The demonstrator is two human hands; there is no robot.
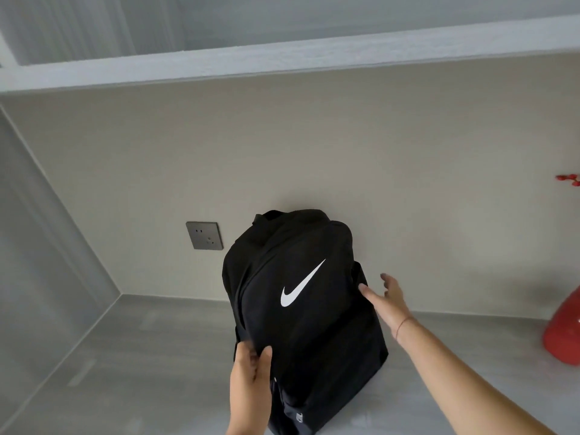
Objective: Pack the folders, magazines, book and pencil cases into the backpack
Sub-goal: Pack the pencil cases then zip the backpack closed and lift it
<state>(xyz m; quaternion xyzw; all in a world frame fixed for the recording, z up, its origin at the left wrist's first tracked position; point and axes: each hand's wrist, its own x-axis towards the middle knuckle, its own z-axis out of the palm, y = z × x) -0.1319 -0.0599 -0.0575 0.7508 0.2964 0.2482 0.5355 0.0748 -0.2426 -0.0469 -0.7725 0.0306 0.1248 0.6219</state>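
A black backpack [301, 296] with a white swoosh logo stands upright on the grey desk [125, 372], leaning against the beige wall. Its zips look shut. My left hand [251, 368] grips the fabric at the backpack's lower left edge, thumb on the front and fingers curled behind. My right hand [387, 301] reaches to the backpack's right side with fingers extended, the thumb touching the fabric. No folders, magazines, book or pencil cases are in view.
A dark wall socket [204, 235] sits on the wall left of the backpack. A red vase [565, 331] with red berries stands at the far right edge. A grey shelf [282, 64] runs overhead. A grey side panel closes the left.
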